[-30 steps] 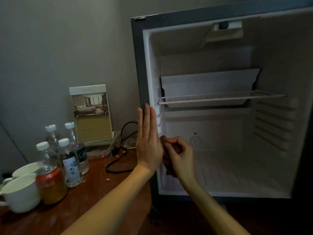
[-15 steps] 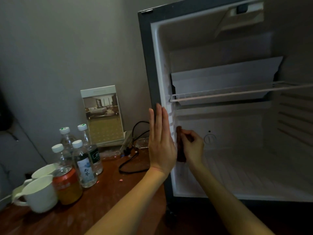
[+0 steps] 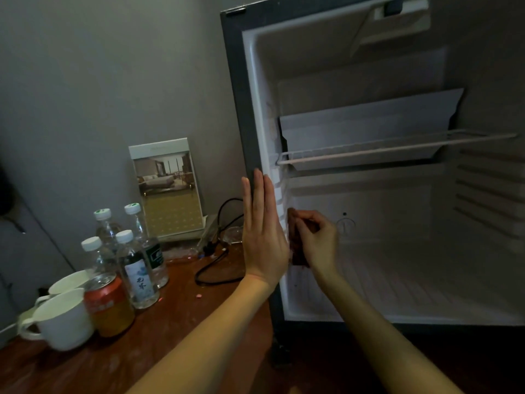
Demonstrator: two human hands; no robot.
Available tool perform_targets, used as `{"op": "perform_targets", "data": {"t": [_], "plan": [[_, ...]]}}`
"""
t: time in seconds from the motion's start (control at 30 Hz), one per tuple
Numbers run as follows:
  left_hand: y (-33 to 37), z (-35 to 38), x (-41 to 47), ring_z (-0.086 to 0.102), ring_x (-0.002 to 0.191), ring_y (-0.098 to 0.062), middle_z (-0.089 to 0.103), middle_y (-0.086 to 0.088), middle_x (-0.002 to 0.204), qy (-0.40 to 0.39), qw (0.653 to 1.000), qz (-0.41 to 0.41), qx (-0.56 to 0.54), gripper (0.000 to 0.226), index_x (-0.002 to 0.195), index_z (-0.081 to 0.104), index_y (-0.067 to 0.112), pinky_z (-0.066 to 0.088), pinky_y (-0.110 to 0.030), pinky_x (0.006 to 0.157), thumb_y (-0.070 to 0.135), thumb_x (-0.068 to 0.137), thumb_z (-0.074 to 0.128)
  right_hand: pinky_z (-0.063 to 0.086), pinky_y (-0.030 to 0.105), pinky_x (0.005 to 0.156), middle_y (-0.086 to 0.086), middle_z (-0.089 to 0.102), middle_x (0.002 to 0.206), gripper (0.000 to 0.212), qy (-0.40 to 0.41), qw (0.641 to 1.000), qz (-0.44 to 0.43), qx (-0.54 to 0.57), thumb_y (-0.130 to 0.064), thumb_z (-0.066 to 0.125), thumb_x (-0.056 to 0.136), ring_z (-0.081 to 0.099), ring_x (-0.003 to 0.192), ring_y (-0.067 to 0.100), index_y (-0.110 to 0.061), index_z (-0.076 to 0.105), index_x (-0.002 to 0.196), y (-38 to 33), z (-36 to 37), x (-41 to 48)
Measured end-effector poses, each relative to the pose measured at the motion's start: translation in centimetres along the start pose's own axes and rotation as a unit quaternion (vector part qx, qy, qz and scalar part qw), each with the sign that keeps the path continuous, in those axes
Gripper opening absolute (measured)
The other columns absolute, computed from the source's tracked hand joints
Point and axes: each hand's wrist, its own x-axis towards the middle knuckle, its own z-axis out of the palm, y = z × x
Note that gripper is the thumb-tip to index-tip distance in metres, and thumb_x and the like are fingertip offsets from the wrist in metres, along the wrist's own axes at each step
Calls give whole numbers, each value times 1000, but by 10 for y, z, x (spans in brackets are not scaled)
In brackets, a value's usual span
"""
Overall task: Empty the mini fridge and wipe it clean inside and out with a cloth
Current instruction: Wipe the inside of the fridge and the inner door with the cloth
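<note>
The mini fridge [image 3: 241, 109] stands open on the wooden table, its white inside holding only a wire shelf [image 3: 397, 147]. My left hand [image 3: 262, 231] lies flat with straight fingers against the outer left edge of the fridge frame. Just inside, my right hand [image 3: 318, 240] grips a dark brownish-red cloth [image 3: 297, 251] and presses it on the inner left wall, low down near the floor of the fridge. Most of the cloth is hidden between my two hands.
Left of the fridge stand several water bottles [image 3: 136, 268], an orange can [image 3: 109, 305] and two white cups [image 3: 64, 318]. A framed picture card [image 3: 166, 189] leans on the grey wall. A black cable [image 3: 218, 260] lies on the table by the fridge.
The view has shifted, so the fridge sits further right. My right hand with the cloth has moved slightly up the inner left wall. My left hand stays flat on the frame.
</note>
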Motion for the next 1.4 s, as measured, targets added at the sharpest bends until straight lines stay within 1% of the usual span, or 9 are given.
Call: {"op": "perform_targets", "data": {"t": [0.1, 0.33, 0.63, 0.77, 0.83, 0.9, 1.07, 1.2, 1.4], "plan": [[-1, 1, -1, -8, 149, -22, -13, 10, 160, 1, 1000, -3, -5, 60, 153, -10, 23, 0, -30, 121, 9, 101, 16, 56, 45, 81, -3, 72, 84, 11, 27, 997, 51, -45, -21, 65, 90, 68, 81, 16, -24, 71, 82, 22, 14, 37], [-1, 1, -1, -9, 148, -20, -7, 8, 160, 2, 1000, 4, -7, 51, 153, -8, 22, 1, -31, 121, 21, 105, 8, 55, 45, 81, -3, 71, 85, 12, 32, 999, 25, -29, -22, 64, 92, 67, 82, 13, -13, 71, 89, 19, 11, 12], [0, 1, -5, -8, 149, -21, -13, 12, 160, 19, 999, -23, 17, 77, 149, 10, 2, 3, -34, 121, -14, 86, 51, 52, 27, 89, 10, 69, 98, 17, -3, 995, -23, 99, 3, 64, 87, 66, 97, 17, -11, 71, 93, -14, -5, -60], [0, 0, -8, -8, 149, -20, -13, 12, 160, 14, 1000, -7, 10, 71, 154, -4, 20, 3, -31, 121, 7, 99, 39, 54, 34, 86, 13, 72, 96, 14, 44, 982, 82, 167, 0, 61, 90, 69, 94, 23, -9, 71, 93, 1, 6, -43], [0, 1, -9, -8, 149, -20, -14, 13, 160, 8, 1000, -4, -1, 56, 153, -8, 23, 3, -32, 121, 18, 106, 21, 55, 27, 82, 12, 73, 93, 13, 67, 975, 116, 177, -2, 61, 90, 70, 89, 17, -9, 71, 90, 9, 14, -20], [0, 2, -11, -8, 149, -21, -13, 12, 160, 8, 1000, -4, -12, 52, 153, -8, 23, 4, -34, 122, 18, 105, 11, 54, 20, 74, 11, 73, 90, 9, 99, 974, 126, 158, -6, 65, 89, 68, 80, 11, -11, 72, 86, 19, 25, 6], [-3, 4, -14, -6, 149, -24, -12, 10, 160, 7, 1000, -8, -18, 52, 153, 0, 14, 4, -35, 122, 10, 103, 14, 56, 26, 80, 5, 73, 86, 8, 149, 950, 198, 192, -18, 71, 87, 69, 85, 19, -13, 72, 81, 56, 44, 49], [-3, 2, -16, -6, 149, -25, -11, 8, 160, 6, 1000, -1, -25, 54, 153, -4, 17, 5, -36, 122, 10, 103, 16, 57, 30, 79, 9, 72, 85, 20, 123, 948, 240, 171, -24, 68, 89, 68, 83, 22, -5, 73, 85, 77, 38, 30], [-3, 1, -17, -7, 149, -25, -11, 7, 161, -2, 1000, 0, -13, 52, 153, -4, 16, 3, -34, 122, 15, 104, 13, 54, 34, 72, 9, 70, 75, 20, 68, 971, 213, 86, -21, 63, 93, 66, 75, 22, -14, 69, 76, 44, 16, -17]]}}
